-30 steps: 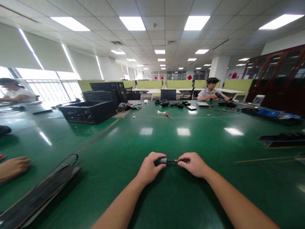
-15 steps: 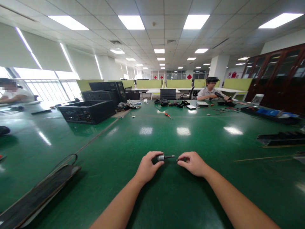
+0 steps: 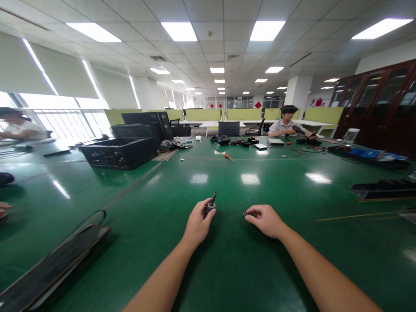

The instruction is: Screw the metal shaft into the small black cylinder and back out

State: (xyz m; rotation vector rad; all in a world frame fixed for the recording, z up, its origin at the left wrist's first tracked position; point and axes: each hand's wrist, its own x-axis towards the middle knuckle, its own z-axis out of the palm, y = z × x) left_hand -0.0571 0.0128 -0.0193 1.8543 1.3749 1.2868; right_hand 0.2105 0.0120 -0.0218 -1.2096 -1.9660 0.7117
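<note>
My left hand (image 3: 197, 223) is closed around a metal cylindrical part with a thin dark shaft (image 3: 212, 204). The shaft tilts up and away from me, and the fingers cover the lower end of the part. To the right, my right hand (image 3: 267, 222) pinches a small dark metal piece (image 3: 245, 214) at its fingertips, mostly hidden by the fingers. A gap of green tabletop (image 3: 227, 242) separates the two hands, which are both low over the table.
A long dark panel (image 3: 61, 260) with a cable lies at left front. Beyond are a black computer case (image 3: 120, 152) and an orange screwdriver (image 3: 229, 157). Black trays (image 3: 378, 188) stand at right. One person (image 3: 289, 123) sits across; another's hand (image 3: 4, 206) shows at the left edge.
The part in my left hand has turned from pointing right to pointing up and away. Both hands have drawn slightly apart. Another person's hand has come in at the left edge.
</note>
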